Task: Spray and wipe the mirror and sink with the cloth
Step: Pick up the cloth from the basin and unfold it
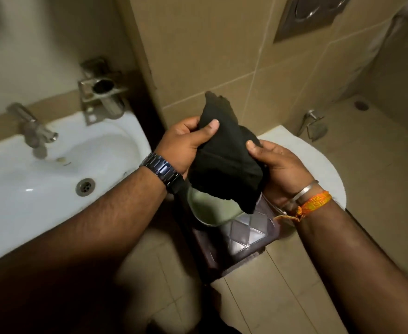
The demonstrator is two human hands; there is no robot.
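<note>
1. Cloth (224,160): black, soft, matte fabric, bunched into a rough triangular fold with one corner poking up. Held in mid-air between sink and toilet, not touching either.
2. Left hand (186,145): thumb pressed on the cloth's upper left face, fingers curled behind it. Pinch grip. Dark metal link watch (164,172) on the wrist.
3. Right hand (277,169): thumb on the cloth's right edge, fingers wrapped under the lower part. Also gripping. Plain metal bangle (305,190) and orange woven thread band (315,203) on the wrist.
4. Sink (3,179): white glazed ceramic, rounded basin, left of the hands. Round metal drain (85,186) in the bowl, brushed metal tap (30,127) at the back edge.
5. Steel holder (103,92) mounted on the wall above the sink's back right corner, boxy frame with a round cup.
6. Toilet (328,165): white, curved lid, under and right of the right hand.
7. Walls and floor: beige tile, smooth. Metal flush plate (311,15) top right, blurred.
8. Below the cloth: dark glossy bin-like object (246,235) with a diamond-pattern face; cannot tell exactly what it is.
</note>
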